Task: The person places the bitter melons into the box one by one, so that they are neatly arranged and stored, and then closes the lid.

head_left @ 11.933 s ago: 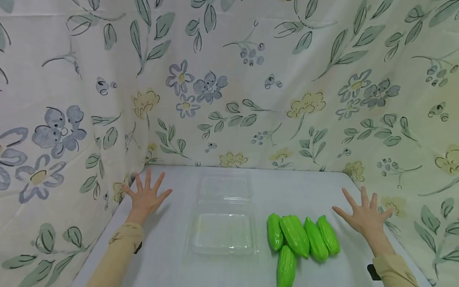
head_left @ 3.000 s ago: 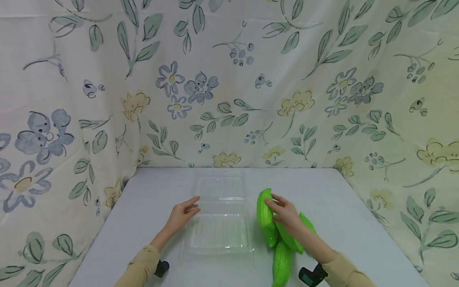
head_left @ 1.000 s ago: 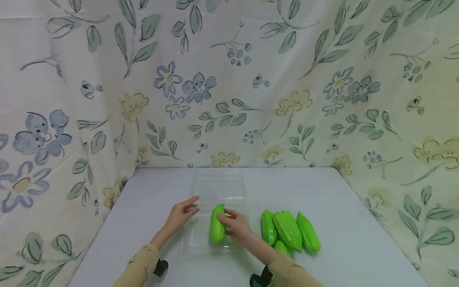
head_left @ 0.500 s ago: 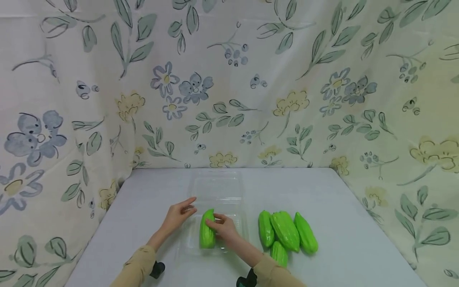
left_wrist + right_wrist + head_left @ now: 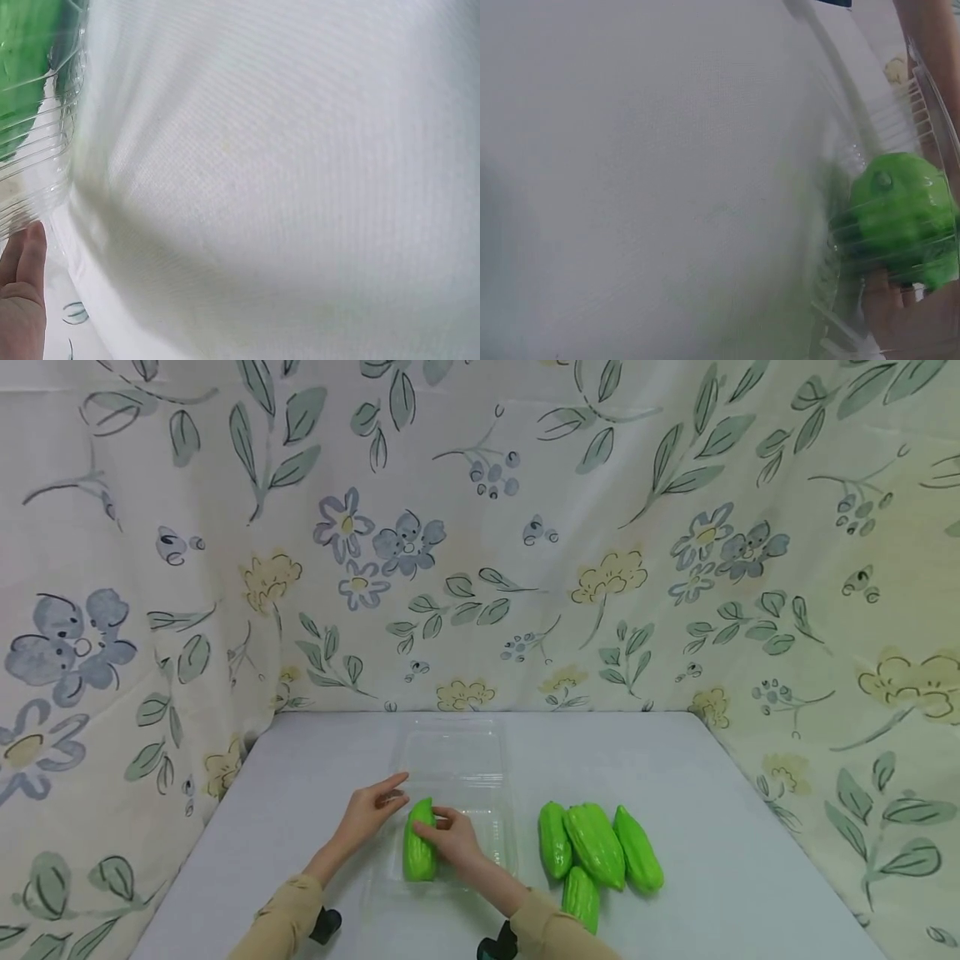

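Observation:
My right hand (image 5: pixel 453 837) grips a bright green, ribbed bitter melon (image 5: pixel 418 847), fingers on its right side. The melon lies lengthwise at the left of the near half of a clear plastic clamshell box (image 5: pixel 491 839). Through the ribbed clear wall in the right wrist view, the blunt end of the bitter melon (image 5: pixel 900 202) shows beside the fingers. At the box's left edge is my left hand (image 5: pixel 371 810), its fingers stretched out. The fingertips (image 5: pixel 34 232) touch or nearly touch the box's ribbed side in the left wrist view.
Several more green bitter melons (image 5: pixel 596 843) lie in a group on the white table (image 5: pixel 705 793), right of the box. The box's lid (image 5: pixel 453 749) lies folded back, away from me. A floral cloth (image 5: pixel 480 635) hangs behind the table and along both sides.
My right hand has carried one bitter melon from the group on the right leftward into the box, sliding it a little further left over the last half second. My left hand stays at the box's left edge.

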A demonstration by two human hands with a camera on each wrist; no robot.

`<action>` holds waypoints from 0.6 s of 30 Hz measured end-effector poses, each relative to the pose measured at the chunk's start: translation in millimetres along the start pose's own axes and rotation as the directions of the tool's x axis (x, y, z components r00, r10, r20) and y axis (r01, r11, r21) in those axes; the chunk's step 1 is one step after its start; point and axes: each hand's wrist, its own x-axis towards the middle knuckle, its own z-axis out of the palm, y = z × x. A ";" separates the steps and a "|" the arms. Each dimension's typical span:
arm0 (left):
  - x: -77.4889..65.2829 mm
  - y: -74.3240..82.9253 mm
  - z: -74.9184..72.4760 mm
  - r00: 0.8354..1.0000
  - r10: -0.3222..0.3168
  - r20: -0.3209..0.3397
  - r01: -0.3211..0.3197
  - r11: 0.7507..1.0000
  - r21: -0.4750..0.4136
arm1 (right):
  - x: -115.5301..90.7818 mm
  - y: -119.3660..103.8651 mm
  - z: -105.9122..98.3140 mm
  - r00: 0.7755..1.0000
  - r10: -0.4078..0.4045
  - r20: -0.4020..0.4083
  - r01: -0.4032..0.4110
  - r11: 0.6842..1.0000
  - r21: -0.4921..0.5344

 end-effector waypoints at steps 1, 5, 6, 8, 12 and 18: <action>0.0 0.4 -0.3 1.000 -0.004 0.001 0.004 1.000 -0.005 | 0.1 -0.7 1.5 1.000 -0.003 -0.005 0.003 1.000 -0.003; -0.3 1.2 -1.1 1.000 -0.015 0.005 0.015 1.000 -0.014 | -0.7 -2.8 6.9 1.000 -0.016 -0.017 0.016 0.999 -0.028; -0.3 1.1 -1.0 1.000 -0.014 0.004 0.014 1.000 -0.010 | -0.8 -2.6 8.4 1.000 -0.018 -0.022 0.017 0.999 -0.034; -0.3 0.9 -0.8 1.000 -0.007 0.003 0.007 1.000 0.005 | -0.7 -2.8 11.6 0.999 -0.025 -0.033 0.023 0.998 -0.064; 0.1 0.4 -0.5 1.000 -0.002 0.003 0.002 1.000 0.026 | -0.1 -3.0 17.8 0.997 -0.038 -0.066 0.029 0.991 -0.128; 0.0 1.5 -1.2 1.000 -0.009 0.010 0.009 1.000 0.030 | -0.5 -5.1 22.5 0.988 -0.105 -0.113 0.076 0.969 -0.234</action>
